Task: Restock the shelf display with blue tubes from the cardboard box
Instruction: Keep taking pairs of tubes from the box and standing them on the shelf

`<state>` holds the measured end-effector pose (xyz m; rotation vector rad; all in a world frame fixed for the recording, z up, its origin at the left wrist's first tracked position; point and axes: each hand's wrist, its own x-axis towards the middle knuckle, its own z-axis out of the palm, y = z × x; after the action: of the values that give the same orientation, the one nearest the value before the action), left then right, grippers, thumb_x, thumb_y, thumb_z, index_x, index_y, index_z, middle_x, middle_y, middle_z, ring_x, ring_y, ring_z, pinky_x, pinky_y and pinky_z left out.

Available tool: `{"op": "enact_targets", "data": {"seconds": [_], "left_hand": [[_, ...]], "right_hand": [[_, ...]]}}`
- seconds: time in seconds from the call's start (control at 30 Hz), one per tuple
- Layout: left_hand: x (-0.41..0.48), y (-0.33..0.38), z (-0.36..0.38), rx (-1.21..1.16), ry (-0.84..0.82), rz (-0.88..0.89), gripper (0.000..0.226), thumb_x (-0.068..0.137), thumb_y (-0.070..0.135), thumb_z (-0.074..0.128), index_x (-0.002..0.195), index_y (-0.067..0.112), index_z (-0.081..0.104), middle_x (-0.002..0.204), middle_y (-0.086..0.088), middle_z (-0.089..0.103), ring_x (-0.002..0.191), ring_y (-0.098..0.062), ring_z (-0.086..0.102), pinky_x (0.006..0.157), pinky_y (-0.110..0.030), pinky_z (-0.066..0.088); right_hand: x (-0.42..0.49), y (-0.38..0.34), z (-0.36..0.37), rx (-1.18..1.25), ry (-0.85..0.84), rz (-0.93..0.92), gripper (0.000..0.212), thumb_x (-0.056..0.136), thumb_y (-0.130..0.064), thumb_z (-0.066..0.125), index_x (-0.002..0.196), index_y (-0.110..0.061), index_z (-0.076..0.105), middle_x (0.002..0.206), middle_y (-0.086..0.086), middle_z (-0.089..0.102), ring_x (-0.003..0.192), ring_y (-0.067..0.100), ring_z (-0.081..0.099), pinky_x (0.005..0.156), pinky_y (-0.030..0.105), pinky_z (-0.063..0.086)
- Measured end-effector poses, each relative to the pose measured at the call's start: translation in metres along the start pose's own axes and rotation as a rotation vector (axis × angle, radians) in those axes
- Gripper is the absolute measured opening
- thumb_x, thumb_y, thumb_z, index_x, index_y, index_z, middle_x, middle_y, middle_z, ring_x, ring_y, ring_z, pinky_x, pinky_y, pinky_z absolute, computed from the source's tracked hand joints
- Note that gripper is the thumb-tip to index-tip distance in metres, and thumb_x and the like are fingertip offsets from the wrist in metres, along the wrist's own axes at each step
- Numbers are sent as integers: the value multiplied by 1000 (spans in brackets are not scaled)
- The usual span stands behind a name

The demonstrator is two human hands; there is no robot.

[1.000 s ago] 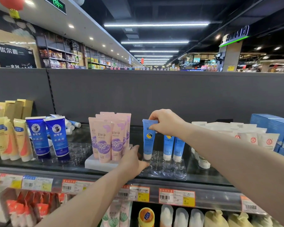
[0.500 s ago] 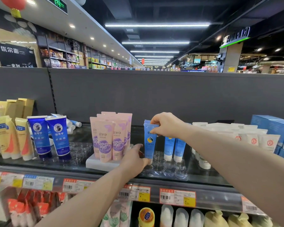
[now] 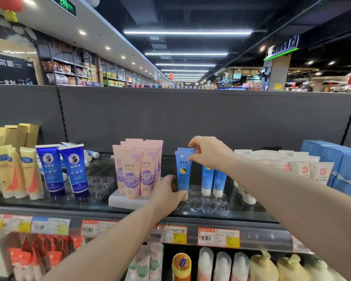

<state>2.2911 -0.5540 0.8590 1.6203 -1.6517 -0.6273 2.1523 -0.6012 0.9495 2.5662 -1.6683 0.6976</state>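
You are in a supermarket: the shelf (image 3: 268, 232) holds rows of cosmetic tubes (image 3: 130, 175), price labels (image 3: 218, 237) line its edge, stocked aisles (image 3: 69, 73) stretch behind.

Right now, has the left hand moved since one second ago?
Yes. Against the pink tubes, the left hand rose slightly rightward, to the blue tube.

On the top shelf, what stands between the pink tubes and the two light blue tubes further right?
In the head view, one blue tube stands there, upright. The right hand pinches its top, and the left hand holds its base.
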Motion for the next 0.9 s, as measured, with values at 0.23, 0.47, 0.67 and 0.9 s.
{"op": "enact_targets", "data": {"seconds": [0.23,0.47,0.67,0.9], "left_hand": [[-16,7,-17,325,71,262,50,90,37,54,135,22,40,121,1,50,110,-16,50,91,-33,47],[-46,19,1,648,18,575,55,90,45,47,137,20,35,132,-1,45,123,-23,44,99,-40,40],[-89,44,40,618,-138,633,57,89,46,48,138,20,33,138,-1,40,130,-23,36,107,-41,34],[-168,88,96,624,-309,726,65,89,53,46,142,19,28,144,-3,36,133,-26,33,108,-43,32]], "right_hand": [[-45,3,-10,-295,35,80,38,93,-37,47,128,-22,50,130,-1,47,118,24,46,90,36,39],[-127,20,-9,-461,-125,287,64,90,-47,49,145,-23,28,154,5,26,141,31,21,112,53,24],[-209,27,-27,-489,-146,413,62,90,-48,50,143,-23,32,148,4,33,138,27,28,111,50,28],[-336,36,-54,-513,-172,606,61,91,-49,47,144,-27,28,151,2,29,141,25,24,112,49,27]]}}
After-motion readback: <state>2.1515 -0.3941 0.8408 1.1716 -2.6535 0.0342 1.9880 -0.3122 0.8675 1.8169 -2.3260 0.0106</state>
